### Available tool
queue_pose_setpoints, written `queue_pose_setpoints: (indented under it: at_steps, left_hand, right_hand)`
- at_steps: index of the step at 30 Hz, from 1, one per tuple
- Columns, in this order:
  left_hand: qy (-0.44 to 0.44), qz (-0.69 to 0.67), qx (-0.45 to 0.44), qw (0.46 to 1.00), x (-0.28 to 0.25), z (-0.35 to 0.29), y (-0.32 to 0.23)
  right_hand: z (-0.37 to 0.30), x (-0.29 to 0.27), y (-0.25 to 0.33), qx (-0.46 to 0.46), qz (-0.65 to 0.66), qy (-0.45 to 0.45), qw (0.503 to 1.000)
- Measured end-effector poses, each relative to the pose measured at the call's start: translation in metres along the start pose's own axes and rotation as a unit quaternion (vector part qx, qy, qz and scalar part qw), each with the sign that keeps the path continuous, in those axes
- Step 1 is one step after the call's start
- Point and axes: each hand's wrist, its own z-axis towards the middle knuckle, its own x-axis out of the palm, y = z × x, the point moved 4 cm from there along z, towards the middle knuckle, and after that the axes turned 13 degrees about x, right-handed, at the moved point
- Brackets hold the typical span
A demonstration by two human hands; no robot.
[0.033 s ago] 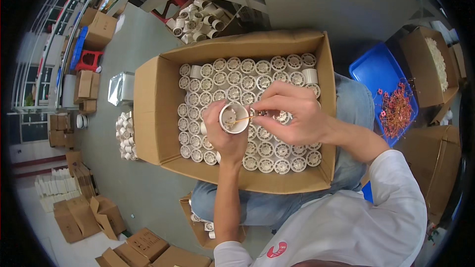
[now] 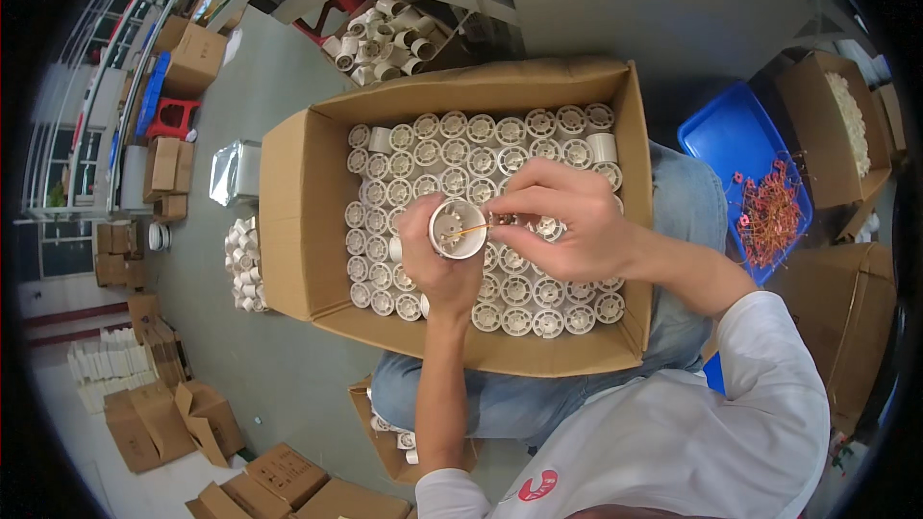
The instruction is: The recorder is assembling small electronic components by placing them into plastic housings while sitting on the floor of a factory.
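Observation:
My left hand [image 2: 437, 267] is closed around a white plastic cup-shaped housing [image 2: 448, 222], its open mouth turned up towards me. Some moulded detail shows at the bottom inside. From the right, my right hand [image 2: 577, 221] pinches a small part with a thin orange wire [image 2: 471, 230]; the wire reaches over the rim into the housing. The fingers partly hide that part. Both hands are above an open cardboard box [image 2: 481, 356], in which rows of similar white housings [image 2: 517, 318] stand, mostly with their slotted round ends up.
At right, a blue tray [image 2: 721, 130] holds a heap of red parts with thin wires [image 2: 769, 216]. Beyond the box is a carton of loose white housings [image 2: 385, 38]; more white pieces [image 2: 247, 264] are piled to its left. A grey panel [image 2: 654, 19] borders the far side.
The housing in my left hand has tilted and shifted very slightly. Both hands keep their grip, and the wire still reaches into it.

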Motion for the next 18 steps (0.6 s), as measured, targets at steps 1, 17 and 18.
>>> queue_pose_setpoints:
  at_steps: [1, 17, 18]
  left_hand:
    - [0.0, -0.002, 0.001, 1.0, 0.001, 0.001, -0.001]
    - [0.07, -0.1, 0.003, 0.992, 0.034, 0.006, -0.013]
    - [0.071, -0.1, 0.003, 0.992, 0.034, 0.006, -0.014]
  right_hand:
    - [0.0, 0.001, -0.002, 0.01, -0.015, -0.007, 1.0]
    - [0.01, 0.003, -0.026, 0.117, -0.052, 0.077, 0.989]
    - [0.011, 0.002, -0.025, 0.137, -0.04, 0.092, 0.986]
